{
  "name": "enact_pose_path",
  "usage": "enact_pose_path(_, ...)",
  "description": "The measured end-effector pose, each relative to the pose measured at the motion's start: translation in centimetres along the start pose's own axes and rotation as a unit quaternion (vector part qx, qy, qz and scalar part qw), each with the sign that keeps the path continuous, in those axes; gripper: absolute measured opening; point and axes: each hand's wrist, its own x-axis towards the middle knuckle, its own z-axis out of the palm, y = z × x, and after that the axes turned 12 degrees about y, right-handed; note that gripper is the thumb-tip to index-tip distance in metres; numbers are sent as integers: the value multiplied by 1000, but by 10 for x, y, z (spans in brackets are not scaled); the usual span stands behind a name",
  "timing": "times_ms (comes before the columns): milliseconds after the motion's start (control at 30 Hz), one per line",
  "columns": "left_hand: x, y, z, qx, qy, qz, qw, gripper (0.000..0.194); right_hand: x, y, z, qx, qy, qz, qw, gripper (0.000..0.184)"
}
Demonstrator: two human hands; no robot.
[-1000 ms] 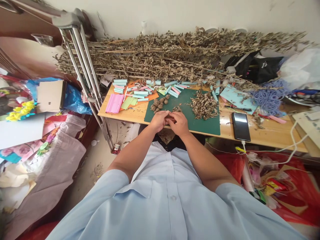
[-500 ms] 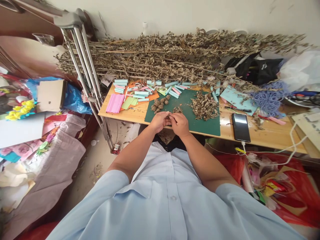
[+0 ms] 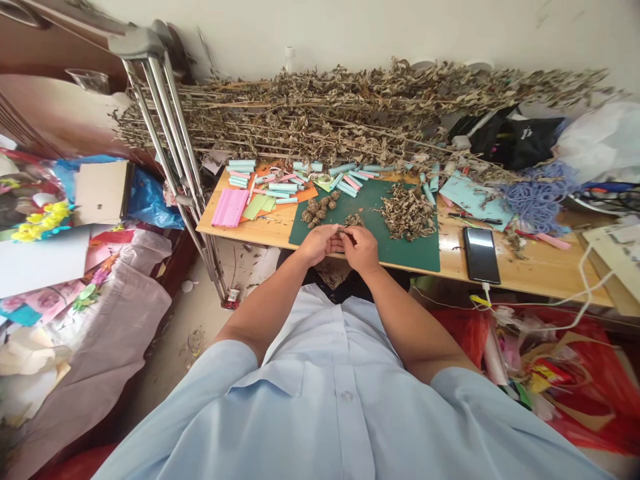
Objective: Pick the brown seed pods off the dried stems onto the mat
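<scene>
My left hand (image 3: 315, 244) and right hand (image 3: 361, 249) pinch a small dried-leaf bit (image 3: 343, 231) between them, held over the green cutting mat (image 3: 400, 255) to catch crumbs.

Wooden surface (image 3: 540, 267) showing smooth pale grain, faint sheen. Green cutting mat (image 3: 400, 250) looking matt, plastic-like. Dried stems (image 3: 320, 113) showing rough, brittle leaves. Phone (image 3: 481, 255) gleaming, glossy dark glass. Metal crutch tubes (image 3: 155, 113) shining, polished. Pink paper (image 3: 230, 207) looking matt. Shirt (image 3: 345, 427) showing soft pale-blue cloth. Red plastic bag (image 3: 590, 393) glinting.
</scene>
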Motion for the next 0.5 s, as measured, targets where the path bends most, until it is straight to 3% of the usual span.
enact_pose_path(267, 1, -1, -5, 2, -25, -8, 1000, 26, 1, 0, -1, 26, 12, 23, 999, 17)
enact_pose_path(500, 6, -10, 7, 46, 69, 38, 996, 21, -1, 2, -1, 24, 7, -1, 1000, 23)
